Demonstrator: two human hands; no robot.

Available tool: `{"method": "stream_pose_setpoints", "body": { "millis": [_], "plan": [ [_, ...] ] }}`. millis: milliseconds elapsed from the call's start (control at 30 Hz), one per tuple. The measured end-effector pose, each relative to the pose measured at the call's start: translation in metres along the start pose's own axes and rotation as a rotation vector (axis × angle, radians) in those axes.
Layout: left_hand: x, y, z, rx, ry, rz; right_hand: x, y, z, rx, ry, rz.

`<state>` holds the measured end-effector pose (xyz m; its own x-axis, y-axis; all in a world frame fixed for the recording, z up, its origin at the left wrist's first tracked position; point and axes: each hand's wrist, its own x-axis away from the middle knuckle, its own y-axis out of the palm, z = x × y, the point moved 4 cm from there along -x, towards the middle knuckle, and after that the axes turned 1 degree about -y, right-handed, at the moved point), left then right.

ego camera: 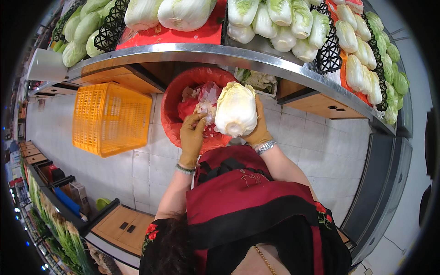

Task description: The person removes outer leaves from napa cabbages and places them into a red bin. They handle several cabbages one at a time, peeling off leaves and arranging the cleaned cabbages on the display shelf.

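My right hand [262,128], in a tan glove, supports a large napa cabbage [237,111] from its right side. The cabbage's cut stem end faces me, and its yellowish leaf tips point away. Most of my right fingers are hidden behind it. To the left of the cabbage, my left hand [192,134], also gloved, is over the red bin [169,103] with thumb and fingertips close together. Pale scraps [205,108] lie behind those fingertips, and I cannot tell whether anything is pinched there. Red plastic lines the bin, which contains crumpled plastic and leaf bits.
An orange plastic crate [110,120] stands on the tiled floor at left. Beyond the bin runs a display counter with a metal edge [192,50], bearing napa cabbages [187,15] and black mesh dividers [328,56]. Under it sits a box of leaves [257,80].
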<state>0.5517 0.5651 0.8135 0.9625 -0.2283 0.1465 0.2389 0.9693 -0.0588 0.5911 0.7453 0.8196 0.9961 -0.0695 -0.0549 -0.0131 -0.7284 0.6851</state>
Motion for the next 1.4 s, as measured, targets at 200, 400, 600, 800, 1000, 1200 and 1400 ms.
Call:
{"method": "stream_pose_setpoints", "body": {
  "millis": [200,400,600,800,1000,1200,1400],
  "plan": [
    [-0.009,0.015,-0.016,0.458,-0.269,-0.498,-0.018,0.017,-0.020,0.431,0.455,0.175],
    [-0.010,0.029,-0.019,1.297,-0.487,-0.391,-0.031,0.041,-0.070,0.842,0.388,-0.080],
    [-0.014,0.022,-0.011,1.240,-0.310,-0.289,-0.025,0.006,-0.069,1.020,0.126,0.354],
    [-0.008,0.034,-0.002,1.339,-0.434,-0.135,0.008,0.047,-0.042,1.169,-0.375,0.106],
    [-0.010,0.035,-0.001,1.281,-0.470,0.011,0.008,0.068,-0.028,1.294,-0.530,-0.009],
    [-0.008,0.037,0.012,1.264,-0.383,-0.042,0.006,0.081,-0.044,1.456,-0.511,-0.089],
    [-0.001,0.044,0.023,1.304,-0.490,-0.032,-0.018,0.085,-0.051,1.507,-0.523,-0.328]
  ]
}}
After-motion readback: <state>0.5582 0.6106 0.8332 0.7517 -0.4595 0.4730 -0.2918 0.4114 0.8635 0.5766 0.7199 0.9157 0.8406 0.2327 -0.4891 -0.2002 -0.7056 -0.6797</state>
